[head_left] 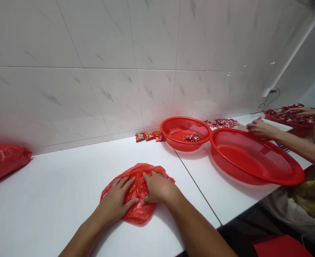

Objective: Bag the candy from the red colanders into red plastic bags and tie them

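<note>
A crumpled red plastic bag (140,214) lies on the white table (66,185) in front of me. My left hand (117,196) rests on its left side with the fingers spread and pressing on the plastic. On the bag's right side lies my right hand (157,187), its fingers apart and reaching over the top. Both thumbs point toward each other near the bag's middle. Whatever is inside the bag is hidden by the red plastic.
Several small red packets (150,136) lie by the wall, next to a red basket (170,142) holding a few packets. A larger red basket (227,171) stands to its right. Beyond it, a co-worker's hand (261,129) reaches over. Another red bag (4,160) lies far left.
</note>
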A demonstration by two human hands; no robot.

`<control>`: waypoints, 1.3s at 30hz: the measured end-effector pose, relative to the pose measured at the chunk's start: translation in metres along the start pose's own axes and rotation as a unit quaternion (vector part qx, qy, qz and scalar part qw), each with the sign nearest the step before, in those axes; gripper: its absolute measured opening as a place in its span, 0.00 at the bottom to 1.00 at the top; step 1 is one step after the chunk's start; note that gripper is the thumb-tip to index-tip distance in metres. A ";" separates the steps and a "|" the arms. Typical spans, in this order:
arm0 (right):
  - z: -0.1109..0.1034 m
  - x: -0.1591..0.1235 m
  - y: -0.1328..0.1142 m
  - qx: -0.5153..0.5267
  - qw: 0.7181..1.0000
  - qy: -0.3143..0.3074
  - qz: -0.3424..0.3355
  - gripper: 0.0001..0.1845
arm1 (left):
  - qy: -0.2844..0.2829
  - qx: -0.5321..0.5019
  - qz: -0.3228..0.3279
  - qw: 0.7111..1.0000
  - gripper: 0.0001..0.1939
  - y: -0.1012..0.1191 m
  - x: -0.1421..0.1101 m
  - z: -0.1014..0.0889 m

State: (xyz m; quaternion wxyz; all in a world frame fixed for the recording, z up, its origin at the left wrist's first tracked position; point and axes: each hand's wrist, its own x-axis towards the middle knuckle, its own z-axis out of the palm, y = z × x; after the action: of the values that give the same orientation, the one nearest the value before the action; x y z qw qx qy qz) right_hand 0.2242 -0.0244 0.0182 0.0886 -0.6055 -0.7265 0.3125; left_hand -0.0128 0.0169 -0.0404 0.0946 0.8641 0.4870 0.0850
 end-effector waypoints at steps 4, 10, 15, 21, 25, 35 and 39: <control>-0.004 -0.051 -0.002 0.040 0.986 0.108 -0.123 0.41 | -0.008 -0.007 0.000 1.000 0.37 0.001 0.001 0.005; 0.011 -0.113 0.063 0.262 0.849 0.451 -0.088 0.24 | -0.004 -0.026 0.014 1.000 0.39 0.011 0.000 0.002; 0.012 -0.145 0.148 0.335 0.647 0.679 0.092 0.50 | -0.014 -0.031 -0.004 0.999 0.41 0.016 0.000 0.002; -0.014 -0.193 0.221 0.293 0.673 0.604 0.310 0.47 | 0.001 -0.033 -0.007 0.999 0.41 0.018 0.003 0.005; -0.010 -0.216 0.234 0.204 0.744 0.542 0.333 0.31 | 0.005 -0.038 0.000 0.999 0.40 0.017 0.002 0.005; 0.032 -0.243 0.199 0.372 0.647 0.622 0.236 0.51 | -0.016 -0.017 -0.010 1.000 0.42 0.019 0.002 0.004; 0.030 -0.249 0.222 0.467 0.513 0.665 0.277 0.48 | -0.024 -0.015 -0.011 1.000 0.42 0.020 0.002 0.003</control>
State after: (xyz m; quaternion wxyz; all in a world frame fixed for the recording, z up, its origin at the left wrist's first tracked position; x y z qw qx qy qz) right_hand 0.4546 -0.2513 -0.0680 0.7248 -0.6781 0.0002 0.1218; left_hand 0.0053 0.0087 -0.0386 0.1203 0.8590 0.4926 0.0710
